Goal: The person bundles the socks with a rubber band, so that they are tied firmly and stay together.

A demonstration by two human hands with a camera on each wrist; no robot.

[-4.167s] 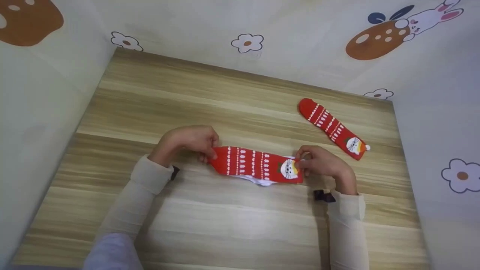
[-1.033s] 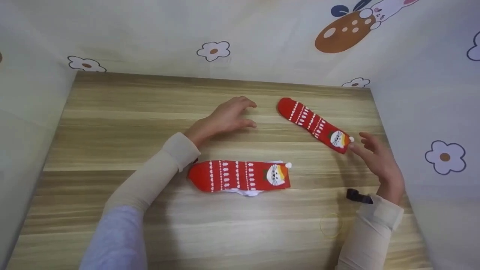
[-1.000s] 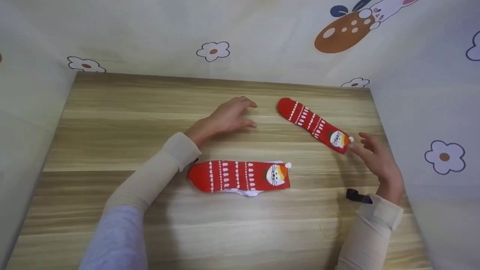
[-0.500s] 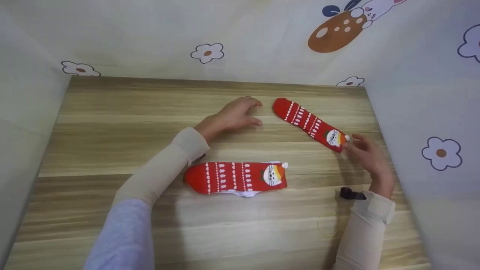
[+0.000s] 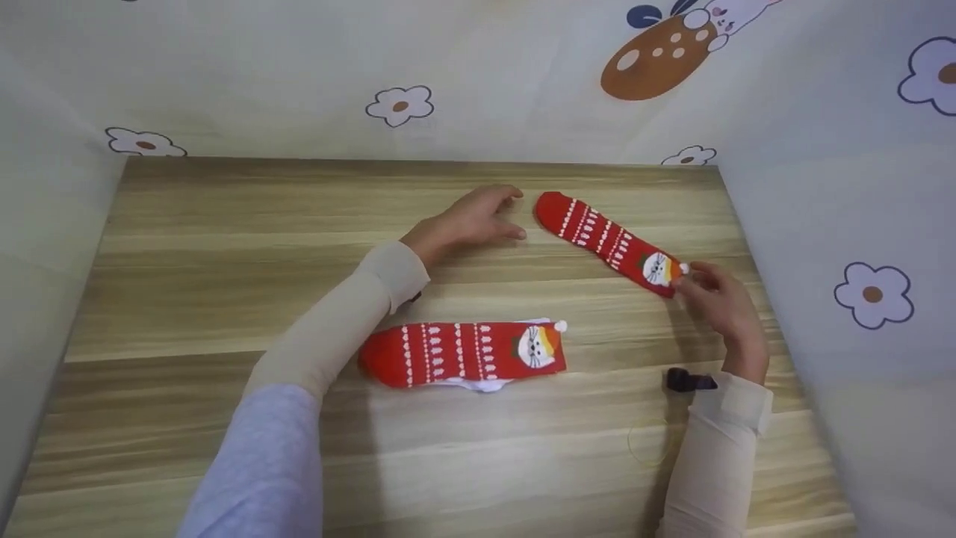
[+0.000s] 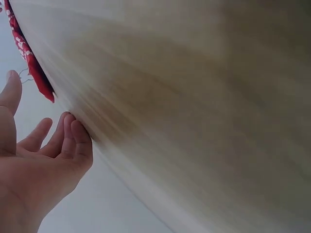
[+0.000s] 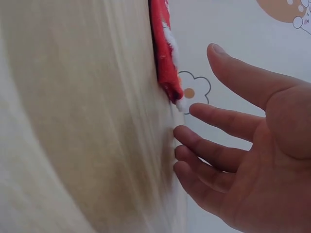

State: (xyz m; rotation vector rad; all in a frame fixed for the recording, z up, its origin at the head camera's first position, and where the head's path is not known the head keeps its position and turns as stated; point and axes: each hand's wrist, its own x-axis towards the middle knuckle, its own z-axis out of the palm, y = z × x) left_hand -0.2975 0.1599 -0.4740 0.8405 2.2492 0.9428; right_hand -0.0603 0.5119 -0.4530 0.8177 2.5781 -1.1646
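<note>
In the head view a red sock with white patterns and a cat face lies slanted at the back right. My left hand is just left of its toe, fingers parted and holding nothing. My right hand is beside the cuff with its white pompom; the right wrist view shows its loosely spread fingers apart from the sock. A second matching red sock lies flat nearer the front, toe to the left, with white fabric showing from beneath it.
The wood-grain table meets a pale patterned wall at the back and sides. A thin yellow loop, perhaps a rubber band, lies at the front right. A black wrist strap sits by the right cuff.
Both hands have let go of the nearer sock and moved to the two ends of the far one. Lately the right hand has drawn a little closer to the cuff; the view has shifted.
</note>
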